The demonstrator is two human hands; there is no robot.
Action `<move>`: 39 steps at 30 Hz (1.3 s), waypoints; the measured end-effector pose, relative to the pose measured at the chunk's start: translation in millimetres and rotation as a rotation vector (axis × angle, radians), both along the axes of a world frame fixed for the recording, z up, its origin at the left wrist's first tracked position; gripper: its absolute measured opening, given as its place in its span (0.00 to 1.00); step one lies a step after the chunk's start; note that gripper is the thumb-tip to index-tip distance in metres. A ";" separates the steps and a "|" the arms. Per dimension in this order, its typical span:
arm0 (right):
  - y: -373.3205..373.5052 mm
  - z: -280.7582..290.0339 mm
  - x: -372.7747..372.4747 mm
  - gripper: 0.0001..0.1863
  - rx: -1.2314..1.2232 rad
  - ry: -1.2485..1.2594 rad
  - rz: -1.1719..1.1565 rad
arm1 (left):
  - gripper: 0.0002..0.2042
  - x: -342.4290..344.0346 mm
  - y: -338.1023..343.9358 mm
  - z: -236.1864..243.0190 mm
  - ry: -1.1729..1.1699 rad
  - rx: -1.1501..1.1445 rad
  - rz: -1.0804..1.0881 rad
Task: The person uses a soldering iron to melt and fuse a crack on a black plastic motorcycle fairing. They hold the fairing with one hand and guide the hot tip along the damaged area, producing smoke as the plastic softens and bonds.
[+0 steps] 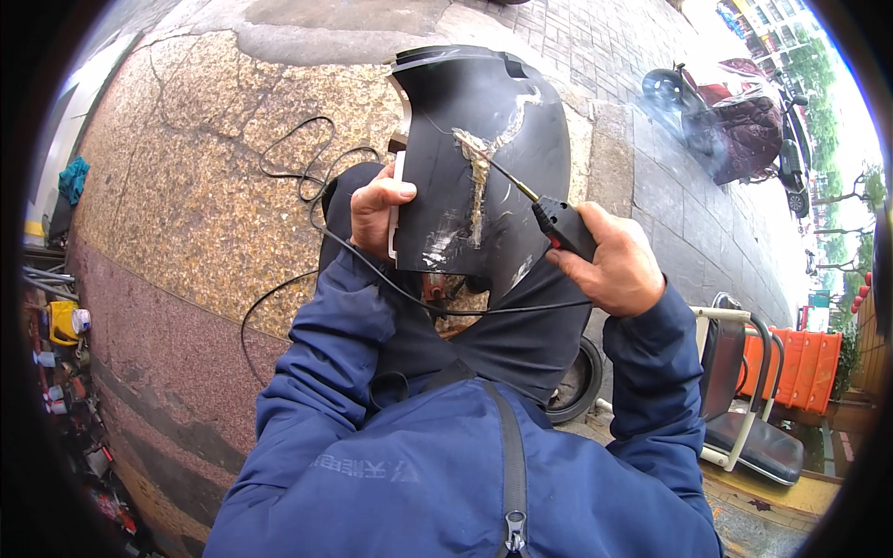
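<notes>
Damaged black panel held at its left edge, heated-type tool at the seam

The left hand (375,209) is closed on the left edge of the curved black panel (433,191), thumb on the outer face, fingers mostly hidden behind the pale edge strip. The right hand (619,265) is wrapped around the black handle of a slim-shafted tool (563,226); its tip lies over the rough, pale seam (479,191) in the panel. Contact at the tip cannot be confirmed.

The panel stands in front of the person, over the dark trousers (493,346). Its far edge is stepped; white scuffs mark the near left face. The right edge curves out beyond the tool, well apart from the parked vehicle. A black cord (395,288) crosses beneath the panel's near edge and loops on the ground to the left.

Speckled paving (223,130) spans the left side, bordered nearer by reddish paving (177,298); grey slabs (674,223) run along the right. Clutter lines the left margin, including a yellow container (63,323). Near right are a tyre (586,383), a chair (752,448) and an orange barrier (809,370); far right, a covered two-wheeler (744,135).
</notes>
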State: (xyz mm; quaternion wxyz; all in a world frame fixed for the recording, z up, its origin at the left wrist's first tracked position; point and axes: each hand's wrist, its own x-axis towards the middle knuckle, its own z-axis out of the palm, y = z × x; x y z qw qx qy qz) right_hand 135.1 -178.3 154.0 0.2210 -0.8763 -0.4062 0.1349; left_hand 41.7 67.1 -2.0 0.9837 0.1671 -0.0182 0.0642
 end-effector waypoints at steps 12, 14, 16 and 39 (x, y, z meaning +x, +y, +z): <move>5.6 15.3 2.3 0.16 -0.102 -0.079 0.019 | 0.26 -0.1 -4.4 5.5 0.011 -0.016 0.013; 6.4 16.9 1.7 0.16 -0.108 -0.068 0.019 | 0.26 -0.1 -4.5 3.4 -0.011 -0.037 0.004; 7.0 18.1 1.4 0.17 -0.136 -0.063 0.021 | 0.30 1.8 -0.9 0.8 -0.093 -0.052 -0.040; -2.9 -5.3 7.5 0.16 0.045 -0.005 -0.113 | 0.32 2.5 -1.1 0.7 -0.133 -0.036 -0.026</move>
